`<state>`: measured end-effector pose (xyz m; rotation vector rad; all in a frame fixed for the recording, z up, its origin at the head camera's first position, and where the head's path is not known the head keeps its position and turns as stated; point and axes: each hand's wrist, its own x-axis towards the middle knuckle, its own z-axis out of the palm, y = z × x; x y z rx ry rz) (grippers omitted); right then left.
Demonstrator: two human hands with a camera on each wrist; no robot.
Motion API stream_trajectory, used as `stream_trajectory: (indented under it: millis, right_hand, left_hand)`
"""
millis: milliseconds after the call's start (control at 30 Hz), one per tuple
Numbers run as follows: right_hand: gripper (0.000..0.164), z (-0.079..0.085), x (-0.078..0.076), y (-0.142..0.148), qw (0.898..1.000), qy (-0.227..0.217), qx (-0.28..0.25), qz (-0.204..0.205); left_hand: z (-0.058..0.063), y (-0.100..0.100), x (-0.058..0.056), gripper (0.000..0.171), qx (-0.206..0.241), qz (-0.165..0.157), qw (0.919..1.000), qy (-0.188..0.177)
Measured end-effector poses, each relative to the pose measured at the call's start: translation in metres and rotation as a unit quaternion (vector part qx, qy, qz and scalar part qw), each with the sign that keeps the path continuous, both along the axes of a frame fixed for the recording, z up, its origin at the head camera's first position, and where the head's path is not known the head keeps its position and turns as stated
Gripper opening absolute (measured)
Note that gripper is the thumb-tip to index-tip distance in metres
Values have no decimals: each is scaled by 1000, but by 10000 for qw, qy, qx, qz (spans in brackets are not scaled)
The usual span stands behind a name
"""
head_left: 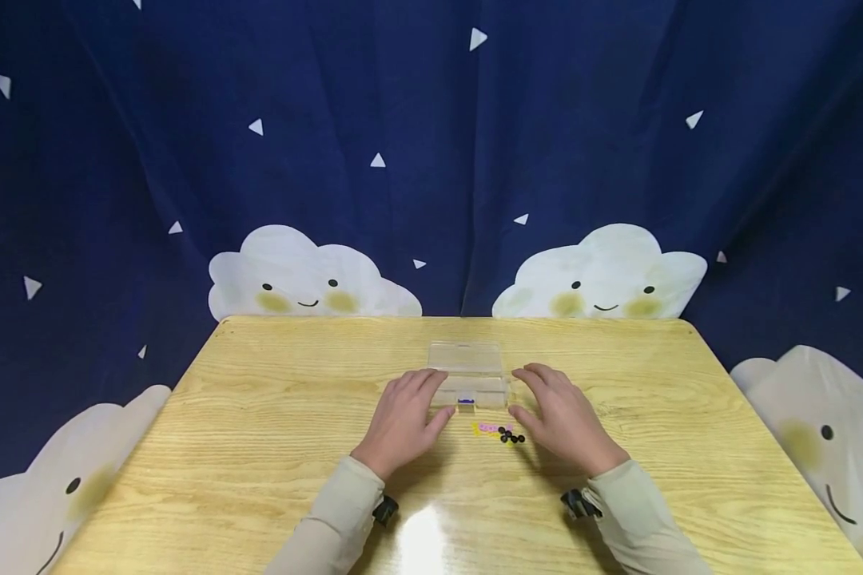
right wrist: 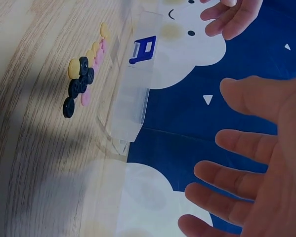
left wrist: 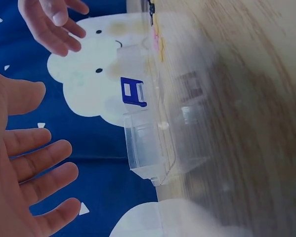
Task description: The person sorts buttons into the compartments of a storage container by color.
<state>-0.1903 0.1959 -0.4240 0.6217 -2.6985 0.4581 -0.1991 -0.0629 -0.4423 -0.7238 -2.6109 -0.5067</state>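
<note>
A clear plastic box [head_left: 449,391] with a blue latch [left wrist: 133,91] stands on the table, its see-through lid [head_left: 465,357] folded back behind it. In the head view my left hand [head_left: 407,417] is at the box's left end and my right hand [head_left: 562,415] at its right end. Fingers on both hands are spread and loosely bent, with nothing held. In front of the box lie several small buttons: black ones [right wrist: 74,89], pink ones [right wrist: 99,51] and yellow ones [right wrist: 74,68], bunched together near my right thumb.
The wooden table [head_left: 273,447] ends at a back edge against a dark blue curtain [head_left: 431,120] printed with clouds and white triangles. Dark straps [head_left: 581,504] with small devices sit on both wrists, under the light sleeves [head_left: 640,511].
</note>
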Motion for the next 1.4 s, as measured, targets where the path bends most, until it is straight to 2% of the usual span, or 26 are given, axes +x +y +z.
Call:
stream_trajectory:
  millis: [167, 300, 500, 733, 900, 1133, 1267, 1400]
  right_hand:
    - [50, 1, -1, 1, 10000, -41, 26, -52]
    - [49, 0, -1, 1, 10000, -84, 32, -23]
    - [47, 0, -3, 1, 9999, -86, 42, -44]
    - [45, 0, -4, 1, 10000, 17, 36, 40]
    - [45, -1, -4, 1, 10000, 46, 45, 34]
    - [44, -1, -6, -1, 10000, 18, 38, 48]
    - [44, -2, -7, -2, 10000, -11, 35, 34]
    - [45, -3, -10, -7, 9999, -59, 15, 110]
  left_hand:
    - [2, 0, -1, 47, 166, -111, 9998, -79]
    - [2, 0, -2, 48, 329, -136, 9989, -290]
    - [0, -3, -7, 51, 452, -141, 9969, -631]
    - [-5, -9, -14, 50, 686, -138, 9946, -764]
    - [-10, -15, -18, 52, 631, -125, 9933, -956]
    - [-9, -25, -26, 53, 528, -108, 9924, -1104]
    - [-11, -30, -30, 53, 604, -73, 9887, -1369]
    - [-15, -33, -32, 51, 888, 63, 9818, -1679]
